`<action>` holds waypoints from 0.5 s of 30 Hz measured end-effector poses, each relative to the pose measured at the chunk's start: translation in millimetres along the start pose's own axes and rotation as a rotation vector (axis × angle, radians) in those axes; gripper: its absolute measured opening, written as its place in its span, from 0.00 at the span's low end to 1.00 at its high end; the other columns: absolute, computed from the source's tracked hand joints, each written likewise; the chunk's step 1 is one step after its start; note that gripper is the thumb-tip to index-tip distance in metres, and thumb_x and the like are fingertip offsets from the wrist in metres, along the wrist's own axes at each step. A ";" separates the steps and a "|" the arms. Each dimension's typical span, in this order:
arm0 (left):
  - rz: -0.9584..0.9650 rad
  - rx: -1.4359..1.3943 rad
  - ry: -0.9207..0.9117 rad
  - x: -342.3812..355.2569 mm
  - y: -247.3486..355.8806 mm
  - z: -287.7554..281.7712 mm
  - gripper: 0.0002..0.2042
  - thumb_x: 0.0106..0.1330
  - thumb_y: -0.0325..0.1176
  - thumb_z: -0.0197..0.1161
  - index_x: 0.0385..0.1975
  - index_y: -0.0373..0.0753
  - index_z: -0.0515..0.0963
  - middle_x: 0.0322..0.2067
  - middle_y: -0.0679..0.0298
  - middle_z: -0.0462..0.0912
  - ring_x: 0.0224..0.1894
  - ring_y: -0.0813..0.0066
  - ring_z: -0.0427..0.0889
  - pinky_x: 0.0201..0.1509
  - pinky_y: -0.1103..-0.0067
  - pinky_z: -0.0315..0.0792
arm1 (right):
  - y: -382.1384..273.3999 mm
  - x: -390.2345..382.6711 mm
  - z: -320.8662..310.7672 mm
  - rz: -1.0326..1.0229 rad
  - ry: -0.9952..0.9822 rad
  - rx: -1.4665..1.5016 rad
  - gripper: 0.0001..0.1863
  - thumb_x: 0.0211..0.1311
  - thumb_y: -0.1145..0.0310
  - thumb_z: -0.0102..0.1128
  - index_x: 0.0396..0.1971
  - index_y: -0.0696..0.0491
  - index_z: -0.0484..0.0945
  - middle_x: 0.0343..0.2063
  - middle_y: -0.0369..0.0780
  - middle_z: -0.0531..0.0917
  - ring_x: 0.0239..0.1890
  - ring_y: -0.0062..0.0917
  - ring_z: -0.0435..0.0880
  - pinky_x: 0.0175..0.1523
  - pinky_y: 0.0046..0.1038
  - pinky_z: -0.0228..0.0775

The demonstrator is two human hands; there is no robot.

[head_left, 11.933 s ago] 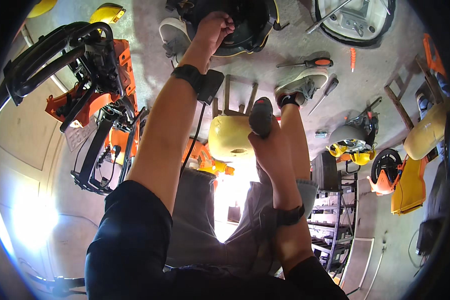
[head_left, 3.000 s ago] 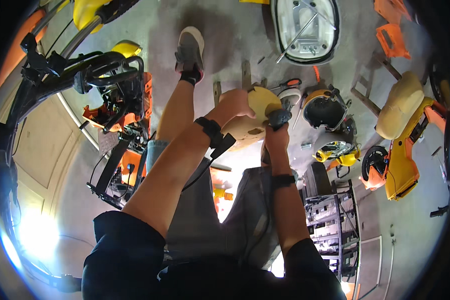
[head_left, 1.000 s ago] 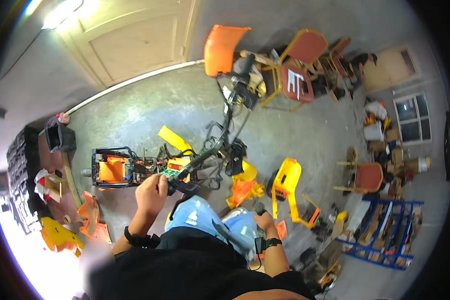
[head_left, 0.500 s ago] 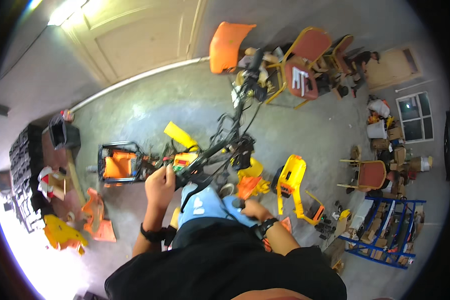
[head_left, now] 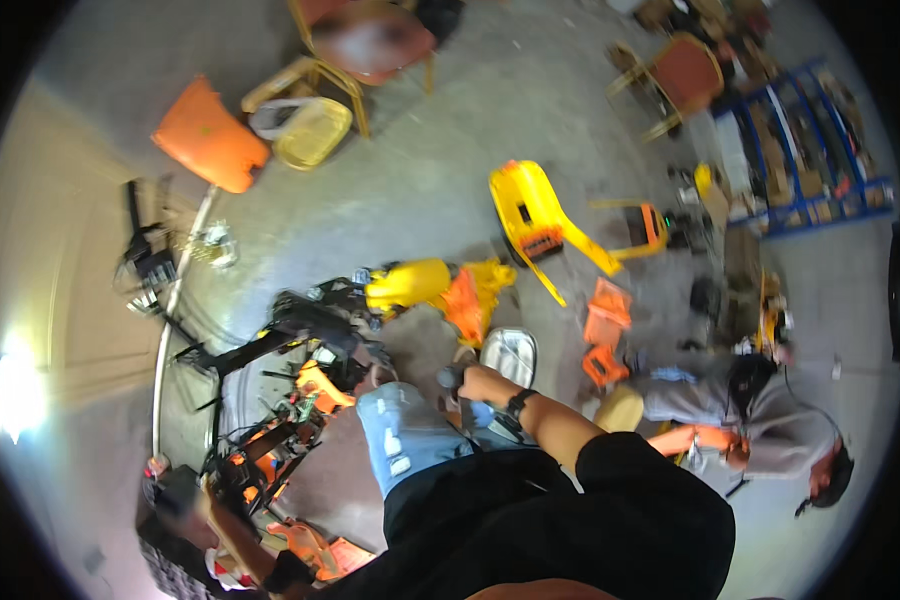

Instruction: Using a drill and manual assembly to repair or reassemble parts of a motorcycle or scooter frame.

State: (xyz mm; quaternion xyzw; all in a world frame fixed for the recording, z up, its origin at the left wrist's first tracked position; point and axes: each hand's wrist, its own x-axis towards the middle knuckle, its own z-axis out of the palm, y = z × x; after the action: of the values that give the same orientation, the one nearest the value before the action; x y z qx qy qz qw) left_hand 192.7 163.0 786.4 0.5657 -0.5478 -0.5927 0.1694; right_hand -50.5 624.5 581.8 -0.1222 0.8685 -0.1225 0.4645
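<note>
My right hand (head_left: 480, 385) is closed round a dark grey power drill (head_left: 451, 378) above my jeans, beside an oval white-metal panel with dark rim (head_left: 510, 355). My left hand (head_left: 206, 508), blurred at the lower left, is by the black tubular scooter frame (head_left: 232, 362); its grip cannot be made out. Orange body parts (head_left: 320, 385) and cables sit in the frame. A yellow panel (head_left: 408, 283) and a crumpled orange-and-yellow piece (head_left: 462, 300) lie beyond my hands.
A co-worker (head_left: 770, 420) sits at right, holding an orange part (head_left: 685, 437). A yellow shell (head_left: 525, 205) and orange pieces (head_left: 605, 310) lie on the floor. Chairs (head_left: 675, 75) and a blue rack (head_left: 800, 150) stand farther back; an orange panel (head_left: 210, 140) is upper left.
The view has swung round since half a second ago, bringing the co-worker in at right. My left hand now appears farther down-left; my right hand still holds the tool.
</note>
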 end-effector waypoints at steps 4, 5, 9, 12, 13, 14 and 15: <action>0.116 0.261 0.052 5.5 -7.7 -12.7 0.15 0.68 0.37 0.49 0.36 0.31 0.79 0.29 0.64 0.79 0.31 0.76 0.78 0.32 0.79 0.73 | 26.7 36.8 31.0 0.101 -0.061 0.203 0.17 0.42 0.64 0.61 0.31 0.61 0.83 0.33 0.55 0.82 0.40 0.46 0.83 0.46 0.40 0.74; 0.143 0.307 0.093 11.9 -16.1 3.9 0.15 0.68 0.37 0.49 0.37 0.31 0.79 0.29 0.64 0.78 0.31 0.76 0.78 0.32 0.79 0.73 | 47.0 53.2 45.1 0.137 -0.125 0.166 0.17 0.43 0.65 0.59 0.32 0.62 0.82 0.34 0.56 0.82 0.41 0.48 0.82 0.46 0.41 0.74; 0.286 0.507 0.314 7.5 -5.0 -10.2 0.16 0.68 0.38 0.49 0.37 0.31 0.79 0.29 0.63 0.78 0.31 0.76 0.77 0.31 0.78 0.72 | 42.9 114.1 100.1 0.191 -0.027 0.345 0.16 0.46 0.63 0.59 0.24 0.64 0.81 0.29 0.58 0.81 0.37 0.49 0.83 0.42 0.43 0.75; 0.393 0.562 0.373 34.5 -20.8 7.6 0.16 0.68 0.38 0.49 0.37 0.31 0.79 0.28 0.63 0.78 0.30 0.76 0.77 0.31 0.78 0.72 | 83.7 179.3 144.2 0.311 -0.045 0.561 0.15 0.46 0.61 0.61 0.18 0.61 0.80 0.22 0.48 0.83 0.25 0.31 0.84 0.31 0.34 0.73; 0.414 0.575 0.381 40.8 -20.4 9.0 0.16 0.68 0.38 0.49 0.38 0.31 0.79 0.28 0.63 0.78 0.30 0.75 0.77 0.31 0.78 0.72 | 89.5 186.5 140.2 0.408 -0.147 0.993 0.11 0.46 0.64 0.61 0.17 0.57 0.79 0.19 0.42 0.82 0.21 0.25 0.80 0.29 0.30 0.71; 0.431 0.597 0.384 43.2 -19.7 7.7 0.16 0.68 0.39 0.49 0.38 0.31 0.79 0.28 0.63 0.77 0.30 0.75 0.77 0.31 0.78 0.71 | 103.8 195.3 165.7 0.435 -0.054 1.192 0.08 0.46 0.66 0.60 0.17 0.54 0.76 0.16 0.38 0.78 0.19 0.27 0.77 0.28 0.30 0.70; 0.451 0.622 0.392 43.7 -17.3 4.8 0.16 0.68 0.39 0.49 0.38 0.31 0.79 0.28 0.63 0.77 0.30 0.75 0.76 0.31 0.78 0.71 | 117.4 213.6 193.3 0.399 -0.117 1.558 0.06 0.49 0.68 0.59 0.22 0.54 0.74 0.16 0.38 0.76 0.18 0.26 0.76 0.29 0.29 0.71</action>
State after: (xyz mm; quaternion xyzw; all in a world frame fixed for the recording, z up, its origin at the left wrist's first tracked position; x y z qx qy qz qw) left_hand 182.7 135.2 749.5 0.5578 -0.7678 -0.2288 0.2169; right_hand -15.4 646.1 273.5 0.3880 0.5134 -0.6010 0.4740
